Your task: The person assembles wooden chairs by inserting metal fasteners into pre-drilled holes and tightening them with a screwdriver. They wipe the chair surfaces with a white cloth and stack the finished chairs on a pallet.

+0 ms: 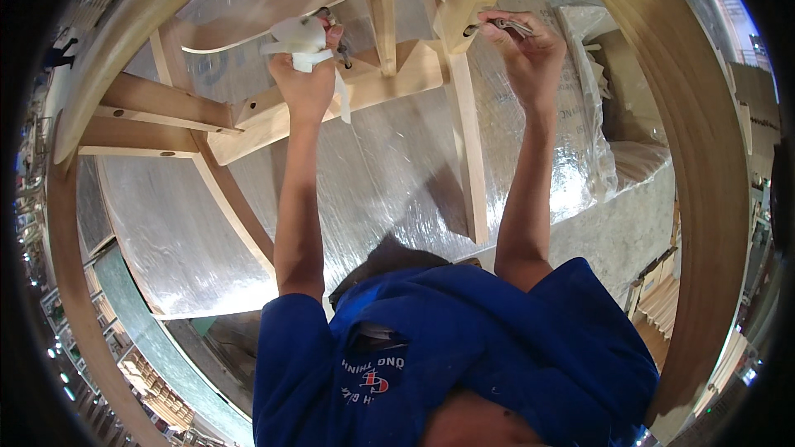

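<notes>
My left hand is closed around a white, soft-looking bundle, with a loose strip hanging past the wrist. Whether it is tape, paper or cloth I cannot make out. Small dark metal pieces show beside those fingers, close to a pale wooden crossbar. My right hand pinches a slim, shiny metal tool at a thick wooden post. A dark round hole in that post lies right by the fingertips. Part of the tool is hidden in the hand.
Curved wooden members arch around both arms, and a wooden leg slants down between them. Behind lies a surface wrapped in shiny clear plastic. An opened carton sits at the right; stacked wood pieces stand at lower left.
</notes>
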Tool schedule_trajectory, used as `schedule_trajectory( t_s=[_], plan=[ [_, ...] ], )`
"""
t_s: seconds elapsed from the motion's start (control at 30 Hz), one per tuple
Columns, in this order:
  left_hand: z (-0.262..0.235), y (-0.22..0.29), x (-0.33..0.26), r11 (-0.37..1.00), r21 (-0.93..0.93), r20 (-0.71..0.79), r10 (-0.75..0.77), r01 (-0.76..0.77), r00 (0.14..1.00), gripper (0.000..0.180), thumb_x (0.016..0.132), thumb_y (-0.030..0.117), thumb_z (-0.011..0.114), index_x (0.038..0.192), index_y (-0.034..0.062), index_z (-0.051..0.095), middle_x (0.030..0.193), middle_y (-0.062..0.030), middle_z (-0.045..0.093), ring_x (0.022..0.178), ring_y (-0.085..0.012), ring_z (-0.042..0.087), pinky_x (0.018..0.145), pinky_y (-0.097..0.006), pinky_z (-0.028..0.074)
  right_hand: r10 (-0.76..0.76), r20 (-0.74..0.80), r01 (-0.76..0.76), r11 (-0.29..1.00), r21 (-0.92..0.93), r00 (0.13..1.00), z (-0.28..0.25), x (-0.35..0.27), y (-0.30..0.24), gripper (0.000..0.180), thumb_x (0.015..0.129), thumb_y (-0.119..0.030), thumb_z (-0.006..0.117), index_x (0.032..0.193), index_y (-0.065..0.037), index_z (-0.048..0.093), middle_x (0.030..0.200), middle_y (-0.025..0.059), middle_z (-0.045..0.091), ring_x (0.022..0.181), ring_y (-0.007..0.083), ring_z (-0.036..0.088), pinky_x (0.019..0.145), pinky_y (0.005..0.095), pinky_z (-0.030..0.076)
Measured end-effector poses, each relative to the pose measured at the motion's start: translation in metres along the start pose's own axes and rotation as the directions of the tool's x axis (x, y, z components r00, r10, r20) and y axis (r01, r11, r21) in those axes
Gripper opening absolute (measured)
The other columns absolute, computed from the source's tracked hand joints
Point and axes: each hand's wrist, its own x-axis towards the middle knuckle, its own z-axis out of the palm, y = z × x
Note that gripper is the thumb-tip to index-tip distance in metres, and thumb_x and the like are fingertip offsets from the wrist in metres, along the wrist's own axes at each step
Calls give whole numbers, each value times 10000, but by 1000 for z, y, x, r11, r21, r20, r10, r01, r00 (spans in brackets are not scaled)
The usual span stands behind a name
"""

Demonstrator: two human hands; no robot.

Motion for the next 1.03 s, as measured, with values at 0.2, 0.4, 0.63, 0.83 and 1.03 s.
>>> schedule_trajectory(
  t_s=[0.2, 0.4, 0.63, 0.83, 1.03],
  plan=[
    [-8, -2, -2, 999, -8, 72, -36, 37, 997, 213, 781, -64, 633, 991, -63, 597, 905, -100, 660, 869, -143, 627, 826, -284, 496, -42, 69, 30, 986, 165, 997, -9, -4, -9, 103, 828, 13, 642, 928, 34, 654, 938, 102, 676, 852, 143, 632, 776, 266, 508],
    [2, 13, -5, 958, 257, -119, -101, 129, 988, 256, 738, -84, 639, 990, -54, 603, 860, -78, 655, 821, -133, 618, 800, -270, 489, -83, 41, 79, 993, 85, 996, -16, 1, 18, 141, 763, 15, 711, 816, 10, 580, 919, 99, 666, 836, 143, 628, 743, 271, 509],
    [3, 6, -5, 996, 80, -65, 42, -37, 997, 214, 772, -27, 697, 973, -52, 628, 890, -75, 664, 837, -123, 610, 737, -247, 475, -116, -35, 107, 975, -195, 993, -1, 3, 23, 315, 653, -111, 834, 793, -17, 568, 821, 61, 640, 735, 119, 595, 674, 243, 480],
    [-4, 7, -7, 997, 80, -46, -12, 16, 999, 281, 759, -45, 697, 1022, -59, 599, 904, -83, 659, 848, -130, 613, 730, -241, 489, 6, 115, -6, 1000, 1, 993, -14, -3, -5, 244, 702, -111, 797, 882, -8, 669, 829, 40, 667, 726, 108, 583, 680, 249, 470],
    [-1, 3, -3, 977, 211, -203, 7, 37, 979, 324, 653, 51, 832, 903, -17, 637, 897, -107, 664, 818, -137, 600, 833, -317, 488, -98, -3, 98, 995, -35, 995, -2, 0, 17, 142, 809, -15, 685, 950, -28, 696, 914, 74, 692, 795, 150, 612, 735, 254, 478]
  ],
)
